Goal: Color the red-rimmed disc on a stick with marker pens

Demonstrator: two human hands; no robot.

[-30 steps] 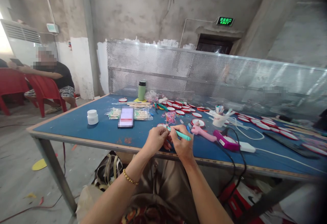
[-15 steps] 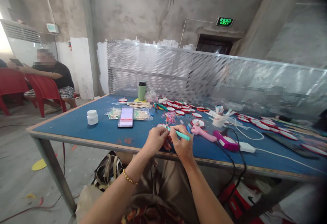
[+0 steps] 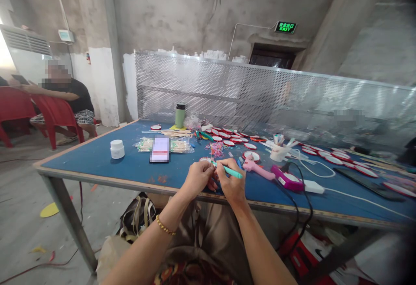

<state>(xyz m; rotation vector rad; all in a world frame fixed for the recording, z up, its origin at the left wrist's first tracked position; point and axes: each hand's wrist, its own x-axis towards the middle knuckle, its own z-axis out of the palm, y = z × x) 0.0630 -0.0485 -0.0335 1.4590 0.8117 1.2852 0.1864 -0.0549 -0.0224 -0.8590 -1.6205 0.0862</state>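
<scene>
My right hand [image 3: 232,185] grips a teal pen [image 3: 228,170] against the small piece pinched in my left hand [image 3: 199,177]; beyond them many red-rimmed discs [image 3: 227,137] look done, this one not.

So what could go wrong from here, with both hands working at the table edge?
1. The small piece pinched by the left hand sits right at the table edge; if it slips, it likely falls to the lap.
2. The right hand holds a teal pen tip against the left fingers; a slip could jab them.
3. The black cable hangs off the edge beside the right arm and could snag.
</scene>
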